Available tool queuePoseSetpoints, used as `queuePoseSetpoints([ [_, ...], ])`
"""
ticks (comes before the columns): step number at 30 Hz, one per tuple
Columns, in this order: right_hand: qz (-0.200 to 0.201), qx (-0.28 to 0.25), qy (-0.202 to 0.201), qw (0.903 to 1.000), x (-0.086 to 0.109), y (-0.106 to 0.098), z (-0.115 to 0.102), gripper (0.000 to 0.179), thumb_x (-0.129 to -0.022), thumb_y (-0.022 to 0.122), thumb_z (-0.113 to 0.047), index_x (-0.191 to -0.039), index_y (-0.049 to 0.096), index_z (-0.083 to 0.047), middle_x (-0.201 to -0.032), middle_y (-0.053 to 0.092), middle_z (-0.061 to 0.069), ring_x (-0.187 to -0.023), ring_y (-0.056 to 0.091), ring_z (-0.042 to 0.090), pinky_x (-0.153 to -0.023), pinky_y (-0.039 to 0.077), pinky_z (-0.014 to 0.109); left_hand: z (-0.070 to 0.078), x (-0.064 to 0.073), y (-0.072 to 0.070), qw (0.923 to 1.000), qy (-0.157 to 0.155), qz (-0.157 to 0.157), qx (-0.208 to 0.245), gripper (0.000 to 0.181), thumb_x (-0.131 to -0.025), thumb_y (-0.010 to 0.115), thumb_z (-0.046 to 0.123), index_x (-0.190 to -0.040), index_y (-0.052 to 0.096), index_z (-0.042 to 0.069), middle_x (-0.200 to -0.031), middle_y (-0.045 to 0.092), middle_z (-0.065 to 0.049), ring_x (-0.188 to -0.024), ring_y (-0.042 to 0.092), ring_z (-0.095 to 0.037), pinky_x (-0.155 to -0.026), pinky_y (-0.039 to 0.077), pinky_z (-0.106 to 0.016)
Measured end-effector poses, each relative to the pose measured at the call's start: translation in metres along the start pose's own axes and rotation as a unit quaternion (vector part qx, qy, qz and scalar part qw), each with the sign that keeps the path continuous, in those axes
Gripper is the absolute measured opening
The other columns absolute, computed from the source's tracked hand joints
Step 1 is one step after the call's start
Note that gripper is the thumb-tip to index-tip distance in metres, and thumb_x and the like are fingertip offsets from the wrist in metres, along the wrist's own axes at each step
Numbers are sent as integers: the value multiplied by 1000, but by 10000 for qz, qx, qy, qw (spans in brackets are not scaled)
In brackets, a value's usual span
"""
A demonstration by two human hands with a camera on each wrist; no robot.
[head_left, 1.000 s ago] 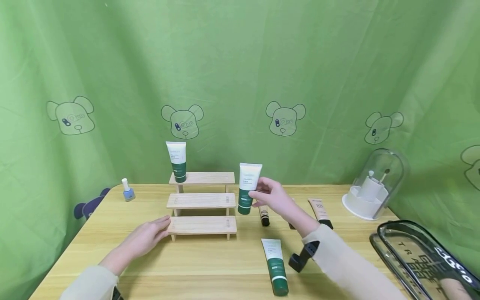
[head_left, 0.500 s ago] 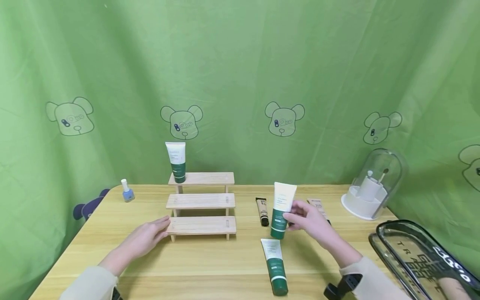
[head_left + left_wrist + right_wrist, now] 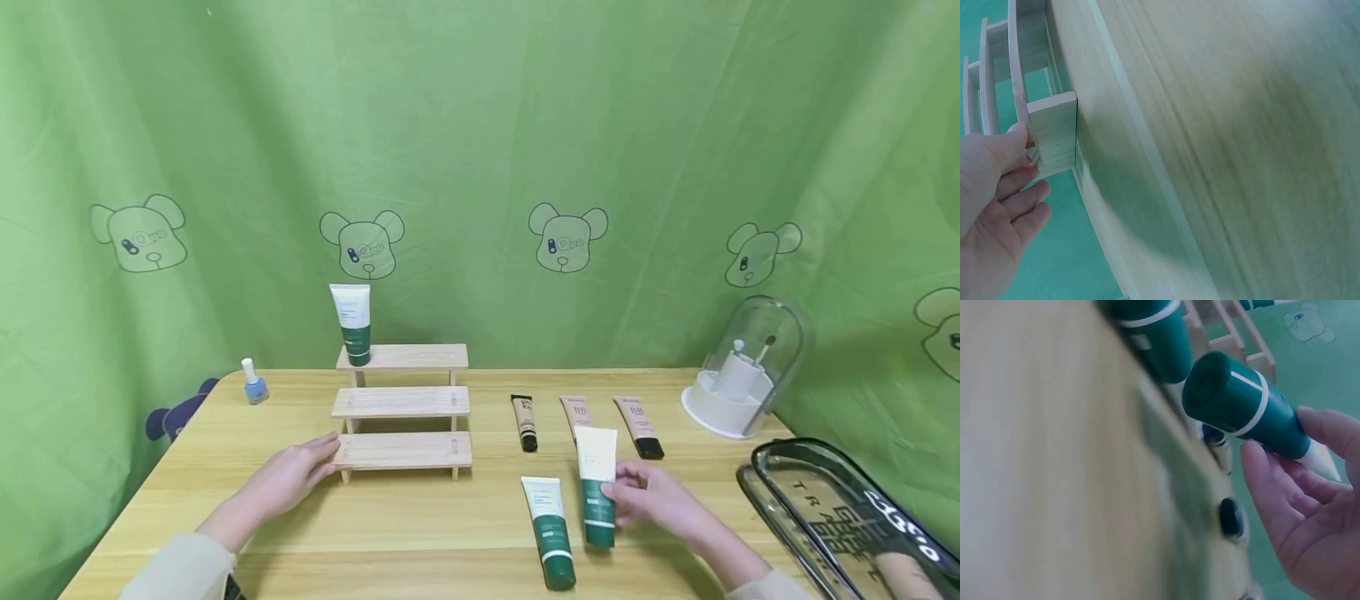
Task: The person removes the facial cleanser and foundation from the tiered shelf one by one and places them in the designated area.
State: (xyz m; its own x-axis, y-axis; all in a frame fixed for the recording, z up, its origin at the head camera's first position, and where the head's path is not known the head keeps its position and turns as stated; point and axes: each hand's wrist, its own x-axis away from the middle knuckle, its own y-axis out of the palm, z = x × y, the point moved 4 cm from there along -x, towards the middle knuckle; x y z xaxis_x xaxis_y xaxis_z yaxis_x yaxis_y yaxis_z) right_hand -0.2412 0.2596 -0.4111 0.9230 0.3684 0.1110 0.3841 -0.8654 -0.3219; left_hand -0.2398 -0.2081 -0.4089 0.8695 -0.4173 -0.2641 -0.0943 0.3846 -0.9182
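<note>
My right hand pinches a white and green squeeze tube between thumb and fingers, its green cap pointing down. In the right wrist view this tube hangs above the table, tilted. A matching squeeze tube lies on the table just left of it. Another such tube stands on the top step of a three-step wooden display stand. My left hand holds the left end of the lowest step. In the left wrist view, the thumb of this hand lies against the board's edge, fingers partly behind it.
Behind the held tube lie a small beige tube and two pink tubes, one fully visible. A clear dome with a white base stands back right. A transparent black-edged pouch lies right. Blue nail polish stands far left.
My right hand has carried its squeeze tube from beside the stand rightward and down toward the front, past the lying tube. The left hand has stayed at the stand.
</note>
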Motion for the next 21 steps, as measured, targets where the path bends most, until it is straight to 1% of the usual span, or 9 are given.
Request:
queuePoseSetpoints([
  [4,-364,-68,183,9991,6,1,15,36,-89,60,-15,-105,48,15,-83,59,10,-72,59,21,-64,57,37,0,0,0,10000,-32,30,21,38,-88,60,11,-121,54,-8,-127,49,-24,-112,50,-40,-95,40,-51],
  [9,-708,-184,391,9966,11,0,22,28,-89,59,-15,-98,50,10,-79,60,10,-64,58,17,-58,57,30,0,0,-1,9999,79,125,-38,38,-88,61,11,-120,56,-8,-125,51,-24,-110,52,-40,-93,41,-51],
  [13,-815,-250,534,9949,13,0,25,23,-89,58,-15,-95,52,6,-76,60,9,-60,57,14,-55,56,27,1,0,-2,9998,122,151,-80,38,-88,62,12,-119,56,-8,-124,52,-24,-109,52,-40,-93,42,-51],
  [21,-936,-190,678,9931,15,-2,30,20,-91,56,-14,-94,53,6,-74,61,8,-59,57,13,-53,56,25,0,0,-2,9999,103,98,-30,37,-88,61,11,-120,56,-8,-125,52,-24,-110,52,-40,-94,42,-51],
])
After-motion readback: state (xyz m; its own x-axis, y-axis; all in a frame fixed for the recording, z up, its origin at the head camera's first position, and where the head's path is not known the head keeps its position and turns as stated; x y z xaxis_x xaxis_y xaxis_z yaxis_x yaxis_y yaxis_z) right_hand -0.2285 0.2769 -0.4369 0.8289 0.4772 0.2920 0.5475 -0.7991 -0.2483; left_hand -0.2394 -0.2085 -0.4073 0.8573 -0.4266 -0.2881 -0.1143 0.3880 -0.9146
